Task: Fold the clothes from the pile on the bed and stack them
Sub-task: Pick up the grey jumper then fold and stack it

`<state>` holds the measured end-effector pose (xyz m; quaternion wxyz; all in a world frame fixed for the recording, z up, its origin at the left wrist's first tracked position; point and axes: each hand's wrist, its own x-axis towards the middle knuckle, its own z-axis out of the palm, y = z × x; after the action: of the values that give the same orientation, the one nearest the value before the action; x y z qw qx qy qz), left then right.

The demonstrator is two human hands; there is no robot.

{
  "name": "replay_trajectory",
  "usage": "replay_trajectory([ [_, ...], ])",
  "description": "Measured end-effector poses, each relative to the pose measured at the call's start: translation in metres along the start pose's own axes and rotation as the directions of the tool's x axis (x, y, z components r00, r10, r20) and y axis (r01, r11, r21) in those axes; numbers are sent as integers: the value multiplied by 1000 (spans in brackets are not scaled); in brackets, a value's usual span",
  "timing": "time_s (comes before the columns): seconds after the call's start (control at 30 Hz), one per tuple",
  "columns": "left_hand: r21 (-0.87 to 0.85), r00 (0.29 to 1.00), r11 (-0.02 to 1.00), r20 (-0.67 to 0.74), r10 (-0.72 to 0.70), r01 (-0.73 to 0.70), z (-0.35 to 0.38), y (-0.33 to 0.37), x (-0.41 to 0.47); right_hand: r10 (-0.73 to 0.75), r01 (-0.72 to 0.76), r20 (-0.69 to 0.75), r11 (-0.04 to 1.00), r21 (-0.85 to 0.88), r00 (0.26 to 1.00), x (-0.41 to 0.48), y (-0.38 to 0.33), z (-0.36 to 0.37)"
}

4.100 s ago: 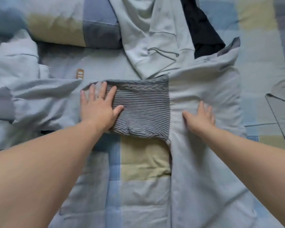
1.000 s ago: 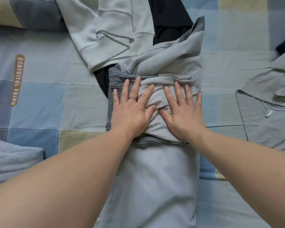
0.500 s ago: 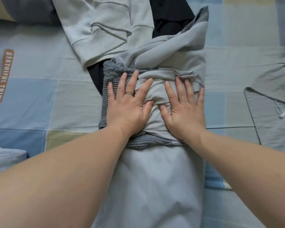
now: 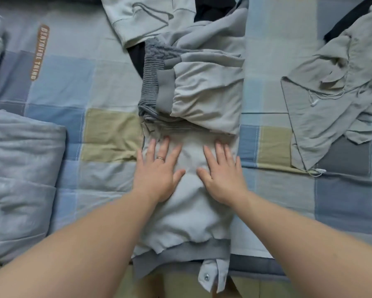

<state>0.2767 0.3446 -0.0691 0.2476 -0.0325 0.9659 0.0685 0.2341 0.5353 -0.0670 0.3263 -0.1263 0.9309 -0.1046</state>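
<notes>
A light grey jacket [image 4: 189, 214] with dark ribbed trim lies lengthwise in the middle of the checked bed cover [image 4: 107, 87]. Its sleeves are folded across the upper part [image 4: 204, 97], and its dark hem and a snap tab lie nearest me. My left hand [image 4: 159, 168], with a ring on it, lies flat with spread fingers on the jacket's body just below the folded sleeves. Beside it, my right hand [image 4: 221, 171] presses flat on the same cloth. Neither hand grips anything.
A pale grey sweatshirt [image 4: 142, 16] and a dark garment [image 4: 215, 7] lie beyond the jacket. A crumpled grey garment [image 4: 331, 100] with white drawstrings lies at the right. A blue-grey quilt [image 4: 19, 179] is bunched at the left edge.
Both hands have slid from the folded sleeves toward me onto the jacket's body, staying flat. The view has tilted down, and the jacket's hem now shows.
</notes>
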Motion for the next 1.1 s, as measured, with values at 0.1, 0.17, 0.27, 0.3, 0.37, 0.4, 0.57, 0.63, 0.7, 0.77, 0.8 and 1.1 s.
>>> replay_trajectory([
  [0.1, -29, 999, 999, 20, 33, -33, 30, -6, -23, 39, -41, -41, 998, -43, 998, -28, -8, 41],
  [0.17, -35, 998, 998, -9, 54, -55, 43, -11, -28, 51, -62, -111, 993, -98, 992, -43, -11, 68],
  [0.27, -86, 994, 992, -70, 83, -89, 49, -13, -39, 94, -105, -155, 993, -60, 983, -62, -18, 95],
  [0.3, -123, 993, 988, -84, 84, -94, 49, -13, -45, 108, -111, -160, 994, -9, 981, -66, -21, 97],
  [0.37, -190, 992, 976, -94, 88, -105, 55, -17, -65, 116, -97, -164, 988, 121, 980, -77, -25, 100],
  [0.4, -193, 990, 974, -98, 100, -117, 61, -21, -78, 104, -80, -178, 987, 140, 978, -83, -25, 103],
  [0.57, -81, 981, 986, -140, 135, -147, 97, -40, -121, 76, -84, -91, 993, -89, 993, -115, -21, 135],
  [0.63, -99, 985, 986, -122, 124, -136, 96, -38, -120, 78, -81, -76, 996, -40, 994, -111, -21, 130],
  [0.7, -127, 987, 985, -126, 101, -117, 91, -33, -125, 53, -53, -98, 999, 4, 994, -115, -22, 121],
  [0.77, -234, 984, 972, -174, -28, -13, 91, -27, -139, 111, -87, -186, 987, 136, 976, -128, -19, 123],
  [0.8, -318, 972, 945, -188, -144, 79, 91, -26, -148, 203, -146, -208, 955, 259, 957, -136, -18, 126],
  [1.1, -843, 822, 317, 228, -522, 435, 90, -15, -184, 567, -357, 181, 217, 909, 804, -158, -17, 122],
])
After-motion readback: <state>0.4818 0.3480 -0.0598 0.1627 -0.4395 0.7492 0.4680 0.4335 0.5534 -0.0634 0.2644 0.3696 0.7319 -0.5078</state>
